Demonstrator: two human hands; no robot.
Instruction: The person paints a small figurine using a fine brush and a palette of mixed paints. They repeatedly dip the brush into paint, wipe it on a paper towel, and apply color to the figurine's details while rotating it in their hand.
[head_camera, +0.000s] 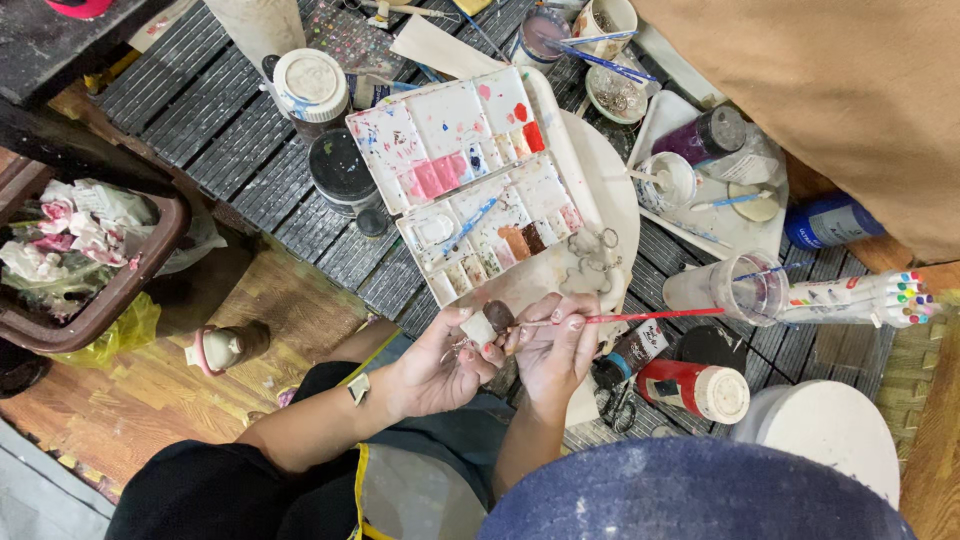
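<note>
My left hand (437, 362) holds a small clay piece (487, 324), pale with a dark brown painted top, pinched between thumb and fingers. My right hand (553, 345) grips a thin red-handled paintbrush (640, 317), its tip touching the brown part of the piece. Both hands hover at the near edge of a dark slatted table. Just beyond them lies an open white paint palette (470, 170) with pink, red and brown wells and a blue brush resting on it.
A clear water cup (735, 288), a marker pack (870, 297) and a red paint bottle (695, 388) lie right of my hands. Paint jars (312, 88) stand behind the palette. A brown bin of crumpled tissues (75, 250) sits at the left.
</note>
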